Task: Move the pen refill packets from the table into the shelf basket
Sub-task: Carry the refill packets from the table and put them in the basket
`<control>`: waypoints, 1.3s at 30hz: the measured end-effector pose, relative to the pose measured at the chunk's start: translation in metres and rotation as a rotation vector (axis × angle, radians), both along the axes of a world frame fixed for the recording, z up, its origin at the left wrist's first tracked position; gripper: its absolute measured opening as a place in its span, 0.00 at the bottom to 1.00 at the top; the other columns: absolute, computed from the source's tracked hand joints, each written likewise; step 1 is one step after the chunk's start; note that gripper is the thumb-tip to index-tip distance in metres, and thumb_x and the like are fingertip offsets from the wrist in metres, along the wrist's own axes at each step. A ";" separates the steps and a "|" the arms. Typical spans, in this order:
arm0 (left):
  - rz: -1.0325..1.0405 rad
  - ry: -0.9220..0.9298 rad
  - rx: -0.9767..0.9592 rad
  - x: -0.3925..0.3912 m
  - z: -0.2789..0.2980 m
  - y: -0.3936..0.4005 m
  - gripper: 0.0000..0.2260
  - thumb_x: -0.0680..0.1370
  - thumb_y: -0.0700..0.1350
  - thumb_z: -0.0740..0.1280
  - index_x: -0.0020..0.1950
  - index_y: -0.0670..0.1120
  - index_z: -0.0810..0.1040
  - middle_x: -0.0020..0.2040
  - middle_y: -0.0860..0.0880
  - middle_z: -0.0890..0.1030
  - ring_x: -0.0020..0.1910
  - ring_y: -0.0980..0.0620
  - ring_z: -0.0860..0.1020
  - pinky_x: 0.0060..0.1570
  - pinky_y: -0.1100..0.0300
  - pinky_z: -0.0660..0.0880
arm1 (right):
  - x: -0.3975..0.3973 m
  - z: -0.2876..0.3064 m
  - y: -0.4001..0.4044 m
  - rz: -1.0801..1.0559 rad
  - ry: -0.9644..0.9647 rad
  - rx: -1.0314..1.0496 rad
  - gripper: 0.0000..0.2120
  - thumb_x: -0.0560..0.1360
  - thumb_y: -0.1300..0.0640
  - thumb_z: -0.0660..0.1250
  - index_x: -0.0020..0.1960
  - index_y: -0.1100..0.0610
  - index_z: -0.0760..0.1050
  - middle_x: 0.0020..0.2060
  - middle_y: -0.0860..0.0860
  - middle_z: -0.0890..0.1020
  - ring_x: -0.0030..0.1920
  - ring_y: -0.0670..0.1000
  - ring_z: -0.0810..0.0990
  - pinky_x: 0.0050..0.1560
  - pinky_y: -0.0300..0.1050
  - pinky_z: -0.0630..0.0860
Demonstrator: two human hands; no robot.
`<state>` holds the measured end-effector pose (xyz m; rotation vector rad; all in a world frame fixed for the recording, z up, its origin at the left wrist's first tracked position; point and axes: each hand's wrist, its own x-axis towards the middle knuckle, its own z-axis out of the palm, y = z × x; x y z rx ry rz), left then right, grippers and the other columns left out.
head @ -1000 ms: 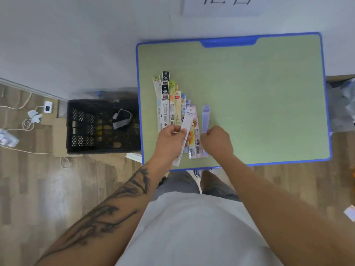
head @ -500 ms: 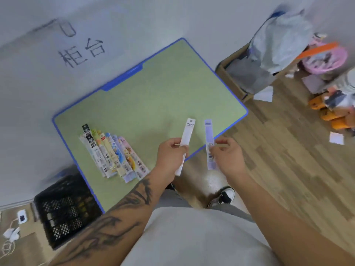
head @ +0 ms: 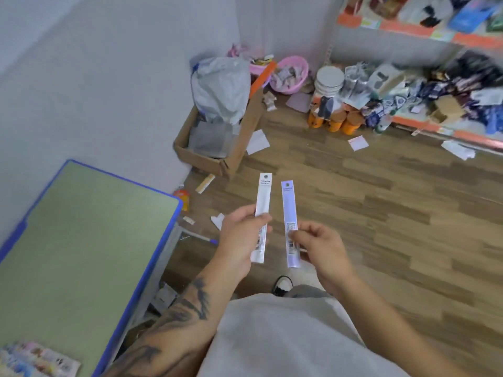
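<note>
Over the wooden floor, right of the green table [head: 81,227], the left hand [head: 239,240] grips a white refill packet [head: 262,208] upright; the right hand [head: 324,251] pinches a lilac refill packet [head: 289,210] just beside it. More packets [head: 35,360] lie on the table's near left corner.

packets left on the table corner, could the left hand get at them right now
Probably not as things stand: the left hand already grips a white packet out over the floor, and the remaining packets lie on the table, back beside the forearm.
</note>
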<state>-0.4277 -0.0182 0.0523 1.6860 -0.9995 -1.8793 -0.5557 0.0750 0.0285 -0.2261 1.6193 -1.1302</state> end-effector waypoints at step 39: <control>-0.531 0.058 0.145 -0.478 -0.017 -0.241 0.08 0.79 0.39 0.73 0.58 0.44 0.82 0.51 0.42 0.86 0.41 0.50 0.83 0.41 0.56 0.80 | -0.398 0.023 -0.195 -0.558 -0.052 0.086 0.03 0.80 0.62 0.69 0.47 0.60 0.80 0.41 0.56 0.86 0.39 0.53 0.84 0.40 0.47 0.80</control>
